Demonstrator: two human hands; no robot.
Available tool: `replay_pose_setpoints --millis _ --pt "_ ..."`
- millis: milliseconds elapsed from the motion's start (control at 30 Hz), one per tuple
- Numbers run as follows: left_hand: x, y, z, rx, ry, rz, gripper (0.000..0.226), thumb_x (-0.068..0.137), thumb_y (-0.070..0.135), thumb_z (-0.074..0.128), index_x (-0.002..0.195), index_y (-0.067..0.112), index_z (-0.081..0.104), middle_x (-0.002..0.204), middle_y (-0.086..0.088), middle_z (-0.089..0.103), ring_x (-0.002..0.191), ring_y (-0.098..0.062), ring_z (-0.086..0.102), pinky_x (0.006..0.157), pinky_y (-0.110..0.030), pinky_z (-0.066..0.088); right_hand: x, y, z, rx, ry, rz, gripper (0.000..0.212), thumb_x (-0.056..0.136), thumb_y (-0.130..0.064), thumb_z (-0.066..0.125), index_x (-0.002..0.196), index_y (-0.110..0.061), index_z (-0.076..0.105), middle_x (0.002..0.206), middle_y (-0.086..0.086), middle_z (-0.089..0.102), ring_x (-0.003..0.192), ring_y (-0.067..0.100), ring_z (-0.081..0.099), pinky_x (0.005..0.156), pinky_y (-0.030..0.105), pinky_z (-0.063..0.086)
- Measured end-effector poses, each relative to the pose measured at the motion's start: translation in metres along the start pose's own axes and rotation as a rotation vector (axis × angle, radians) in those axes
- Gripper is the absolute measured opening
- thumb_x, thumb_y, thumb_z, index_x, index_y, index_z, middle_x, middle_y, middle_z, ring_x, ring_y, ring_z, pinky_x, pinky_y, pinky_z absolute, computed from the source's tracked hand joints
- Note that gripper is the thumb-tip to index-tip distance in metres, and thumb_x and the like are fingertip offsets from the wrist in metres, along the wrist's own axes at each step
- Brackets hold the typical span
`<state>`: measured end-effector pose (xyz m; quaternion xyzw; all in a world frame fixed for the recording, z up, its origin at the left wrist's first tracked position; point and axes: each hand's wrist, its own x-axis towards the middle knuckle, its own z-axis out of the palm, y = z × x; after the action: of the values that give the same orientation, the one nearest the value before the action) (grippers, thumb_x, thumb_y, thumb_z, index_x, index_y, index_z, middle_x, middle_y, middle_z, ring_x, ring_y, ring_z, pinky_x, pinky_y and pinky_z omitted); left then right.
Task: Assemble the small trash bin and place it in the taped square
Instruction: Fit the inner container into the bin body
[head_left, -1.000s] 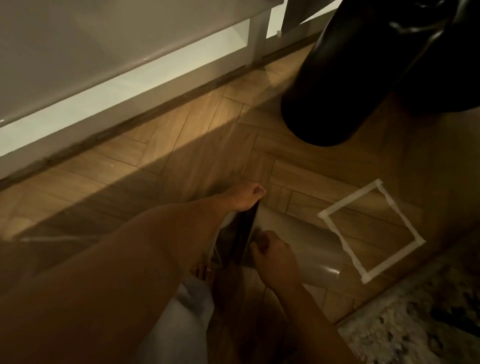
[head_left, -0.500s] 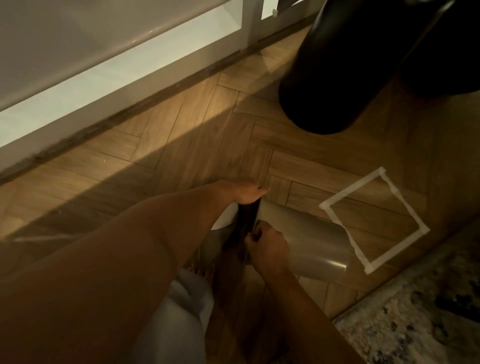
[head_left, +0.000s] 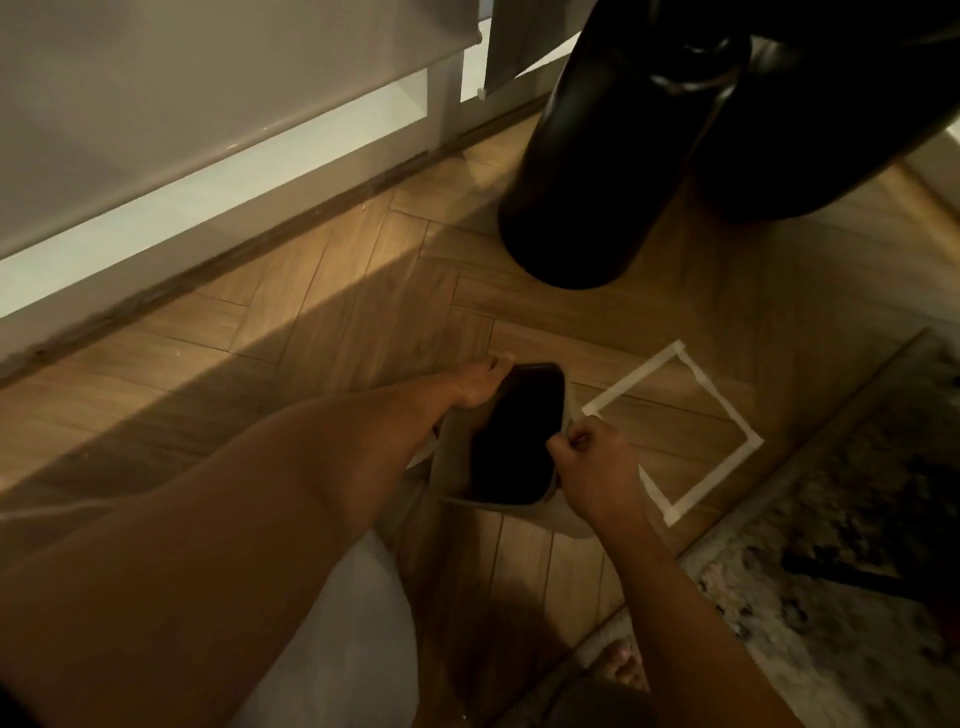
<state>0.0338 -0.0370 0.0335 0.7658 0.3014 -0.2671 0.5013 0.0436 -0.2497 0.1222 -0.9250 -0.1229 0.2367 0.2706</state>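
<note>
We held the bin (head_left: 511, 436) between our hands, just left of the taped square (head_left: 675, 431); a rug (head_left: 831, 571) lay right.

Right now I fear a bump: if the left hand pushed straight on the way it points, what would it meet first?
Probably bare wood floor; beyond the left hand, the big black cylinder stands further along, though depth is unclear.

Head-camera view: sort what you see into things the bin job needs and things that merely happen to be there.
Belongs to the job:
- small trash bin, mouth up
- taped square on the floor
- left hand on the bin's far rim
- right hand pinching its near rim

Just there:
- black bag
- patterned rug
- window blind
</note>
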Motion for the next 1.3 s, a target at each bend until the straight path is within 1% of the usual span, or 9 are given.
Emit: replay_pose_setpoints --millis 267,367,467,533,667,767,867,1033,1300 --pt "-0.060 0.033 0.006 -0.043 0.026 0.201 0.063 0.106 0.055 0.026 0.158 0.018 0.033 0.163 -0.008 0.034 0.150 -0.026 0.030 0.109 -0.029 0.022 -0.044 0.039 -0.056 0.213 0.072 0.036 0.027 0.095 -0.021 0.065 0.072 -0.007 0.062 0.070 0.009 0.066 0.066 0.020 0.063 0.051 0.018 0.043" --pt "-0.083 0.040 0.006 -0.005 0.007 0.217 0.073 0.100 0.067 0.029 0.162 0.028 0.018 0.166 -0.005 0.027 0.150 -0.028 0.030 0.104 -0.031 0.023 -0.054 0.056 -0.072 0.292 0.108 0.097 0.029 0.098 -0.026 0.061 0.073 -0.013 0.062 0.069 -0.001 0.070 0.070 0.016 0.070 0.054 0.028 0.050" --pt "-0.106 0.043 0.009 0.025 -0.018 0.218 0.084 0.090 0.076 0.043 0.159 0.042 0.011 0.164 -0.003 0.033 0.141 -0.027 0.045 0.099 -0.034 0.035 -0.059 0.067 -0.080 0.426 0.141 0.138 0.034 0.101 -0.022 0.059 0.068 -0.014 0.059 0.064 0.002 0.068 0.076 0.032 0.074 0.066 0.047 0.064" --pt "-0.120 0.042 0.013 0.049 -0.029 0.269 0.090 0.081 0.076 0.058 0.155 0.048 0.014 0.160 0.003 0.039 0.140 -0.021 0.045 0.094 -0.026 0.037 -0.061 0.071 -0.081 0.495 0.147 0.154 0.034 0.103 -0.019 0.058 0.069 -0.012 0.058 0.065 0.004 0.068 0.079 0.032 0.076 0.065 0.043 0.066" --pt "-0.132 0.040 0.022 0.083 -0.066 0.337 0.100 0.073 0.064 0.077 0.152 0.049 0.016 0.153 0.007 0.048 0.137 -0.015 0.048 0.097 -0.027 0.039 -0.062 0.078 -0.083 0.507 0.127 0.136 0.013 0.103 -0.019 0.060 0.097 -0.009 0.066 0.092 0.009 0.074 0.083 0.027 0.077 0.074 0.052 0.065" --pt "-0.135 0.042 0.028 0.152 -0.059 0.388 0.107 0.071 0.058 0.082 0.153 0.049 0.013 0.153 0.005 0.046 0.138 -0.016 0.046 0.102 -0.031 0.039 -0.065 0.085 -0.085 0.441 0.094 0.018 0.043 0.104 -0.017 0.058 0.146 -0.014 0.050 0.126 0.002 0.067 0.106 0.014 0.069 0.075 0.023 0.063" --pt "-0.137 0.043 0.037 0.179 -0.064 0.425 0.117 0.067 0.056 0.087 0.154 0.049 0.008 0.155 0.005 0.041 0.138 -0.014 0.042 0.110 -0.037 0.039 -0.070 0.094 -0.080 0.350 0.068 -0.066 0.064 0.100 -0.012 0.062 0.156 -0.024 0.033 0.116 -0.016 0.060 0.096 -0.006 0.060 0.064 0.001 0.049" --pt "-0.128 0.045 0.045 0.248 -0.090 0.414 0.139 0.056 0.059 0.091 0.156 0.046 -0.005 0.160 0.000 0.036 0.143 -0.021 0.039 0.113 -0.042 0.039 -0.068 0.109 -0.068 0.354 -0.026 -0.114 0.099 0.080 -0.027 0.088 0.157 -0.028 0.025 0.133 -0.028 0.054 0.123 0.001 0.059 0.091 0.017 0.052" --pt "-0.112 0.046 0.057 0.297 -0.163 0.392 0.147 0.056 0.052 0.094 0.156 0.044 -0.013 0.162 -0.003 0.032 0.147 -0.025 0.035 0.116 -0.049 0.036 -0.070 0.123 -0.055 0.386 -0.069 -0.130 0.130 0.064 -0.025 0.099 0.161 -0.021 0.012 0.153 -0.003 0.046 0.143 0.015 0.047 0.112 0.045 0.049"
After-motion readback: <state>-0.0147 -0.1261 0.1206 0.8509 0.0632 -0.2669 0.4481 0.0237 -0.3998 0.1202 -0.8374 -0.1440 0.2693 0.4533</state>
